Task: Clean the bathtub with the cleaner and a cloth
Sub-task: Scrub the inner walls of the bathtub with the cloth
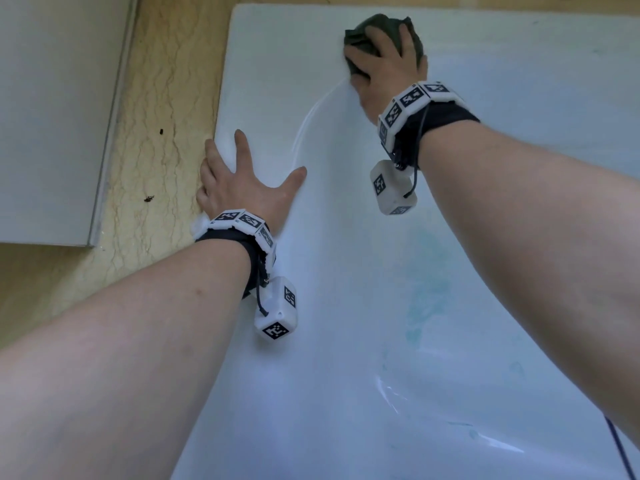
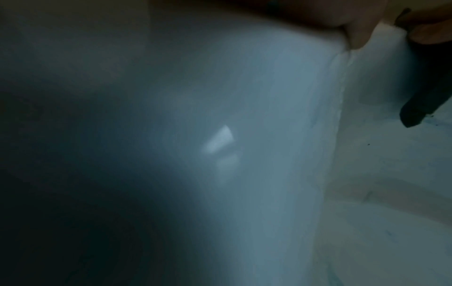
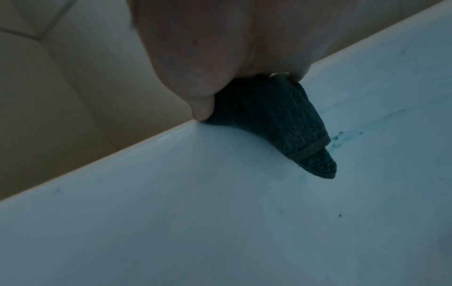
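Two hands, cloth [image 3: 281,125] (ribbed up close)

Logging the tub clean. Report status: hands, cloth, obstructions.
Left hand flat on bathtub rim. Right hand pressing dark cloth on far wall. Blue-green cleaner smears remain. Nothing blocking.

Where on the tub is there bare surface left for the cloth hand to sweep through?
Free: the tub wall between the left hand and the right hand, and the wide slope nearer the camera carrying teal cleaner smears. Crowded: the top corner where the cloth is pressed, and the left rim under the spread hand.
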Demonstrator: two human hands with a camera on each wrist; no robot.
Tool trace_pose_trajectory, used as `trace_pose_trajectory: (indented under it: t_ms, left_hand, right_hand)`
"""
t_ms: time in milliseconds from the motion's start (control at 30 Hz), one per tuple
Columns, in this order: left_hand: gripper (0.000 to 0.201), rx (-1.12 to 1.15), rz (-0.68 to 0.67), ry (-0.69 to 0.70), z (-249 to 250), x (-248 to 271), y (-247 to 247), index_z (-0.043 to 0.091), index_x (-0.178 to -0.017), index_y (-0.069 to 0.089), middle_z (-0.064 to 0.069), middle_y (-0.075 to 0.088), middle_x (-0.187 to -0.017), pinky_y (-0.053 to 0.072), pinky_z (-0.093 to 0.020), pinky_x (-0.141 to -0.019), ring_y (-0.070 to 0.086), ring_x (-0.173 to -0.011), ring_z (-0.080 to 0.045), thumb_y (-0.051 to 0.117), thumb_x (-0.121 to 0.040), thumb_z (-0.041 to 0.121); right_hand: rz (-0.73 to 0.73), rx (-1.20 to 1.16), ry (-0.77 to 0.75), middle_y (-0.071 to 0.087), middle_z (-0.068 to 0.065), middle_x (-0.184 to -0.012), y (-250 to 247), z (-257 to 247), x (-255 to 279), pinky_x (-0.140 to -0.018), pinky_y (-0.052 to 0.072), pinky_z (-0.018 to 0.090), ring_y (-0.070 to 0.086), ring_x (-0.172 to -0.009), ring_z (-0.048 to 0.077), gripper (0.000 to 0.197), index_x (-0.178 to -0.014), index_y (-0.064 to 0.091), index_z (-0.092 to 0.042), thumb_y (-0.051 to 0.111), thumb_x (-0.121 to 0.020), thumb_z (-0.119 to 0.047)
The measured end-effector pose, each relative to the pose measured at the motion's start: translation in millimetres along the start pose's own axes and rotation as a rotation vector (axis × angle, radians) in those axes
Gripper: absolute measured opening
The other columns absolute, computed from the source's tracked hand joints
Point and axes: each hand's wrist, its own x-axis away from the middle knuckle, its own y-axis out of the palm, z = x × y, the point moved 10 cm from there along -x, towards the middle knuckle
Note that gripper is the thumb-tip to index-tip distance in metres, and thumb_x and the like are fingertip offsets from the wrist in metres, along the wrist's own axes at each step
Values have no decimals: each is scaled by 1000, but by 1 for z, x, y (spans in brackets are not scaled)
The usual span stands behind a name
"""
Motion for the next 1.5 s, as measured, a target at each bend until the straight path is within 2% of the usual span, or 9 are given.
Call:
trace_pose_trajectory:
  t_ms: [133,300,533,733,833,1033,1233,1333,1500]
  left_hand:
    - [101,-30,-12,-90,16,-7,3,45,-150,5,-18,-1,-158,4,-50,-116,5,-145,-36,44,-66,87]
    - [107,-23,-4,-138,40,-23,5,45,-150,4,-29,-1,-155,-3,-51,-116,1,-145,-40,48,-63,89]
    - [112,-46,8,-44,66,-50,4,43,-151,5,-26,-5,-157,-2,-52,-117,-5,-146,-39,46,-60,92]
    - [108,-84,-13,38,81,-57,5,41,-152,5,-22,-9,-158,-2,-55,-117,-9,-146,-38,43,-64,91]
    - [107,-97,-19,82,89,-60,7,40,-152,4,-19,-11,-159,-3,-55,-117,-10,-146,-37,42,-66,90]
    - [104,-85,-28,117,95,-62,5,39,-152,5,-15,-12,-160,-5,-54,-117,-13,-147,-32,43,-68,88]
    - [103,-102,-36,129,96,-62,6,38,-152,5,-16,-13,-160,-5,-54,-117,-13,-147,-32,42,-69,87]
    - [103,-104,-40,145,99,-63,6,38,-152,4,-16,-13,-160,-5,-54,-117,-13,-147,-33,42,-70,87]
    - [102,-105,-33,161,102,-64,6,38,-152,6,-15,-12,-160,-4,-54,-117,-12,-147,-32,43,-70,86]
  right_hand:
    - [-27,-61,28,15,-8,-157,-2,4,-1,-115,3,53,-6,-145,31,42,-137,40,-46,36,-98,-30]
    - [26,-61,14,18,-10,-155,3,5,-4,-114,6,57,-4,-145,32,43,-134,41,-47,38,-96,-28]
    - [39,-1,14,17,-9,-156,-3,14,-2,-114,1,57,-2,-145,32,43,-138,37,-46,38,-97,-31]
    - [163,21,251,18,-5,-156,-35,93,3,-114,-1,56,1,-144,34,43,-139,38,-41,37,-97,-33]
    - [140,6,264,17,-4,-157,-31,78,-1,-115,-2,57,-2,-144,36,44,-140,38,-40,37,-97,-31]
    - [20,-20,98,16,-8,-156,-15,25,-8,-115,-2,55,-2,-145,33,44,-140,37,-40,36,-97,-31]
    - [141,-21,332,15,-7,-157,-43,112,11,-116,1,53,-2,-145,31,44,-141,36,-40,36,-98,-32]
    - [141,-29,373,16,-6,-157,-48,115,8,-116,1,54,-1,-145,32,44,-140,38,-38,36,-97,-30]
    - [35,13,153,18,-6,-156,-29,55,-10,-116,0,54,1,-144,34,46,-141,37,-39,38,-95,-29]
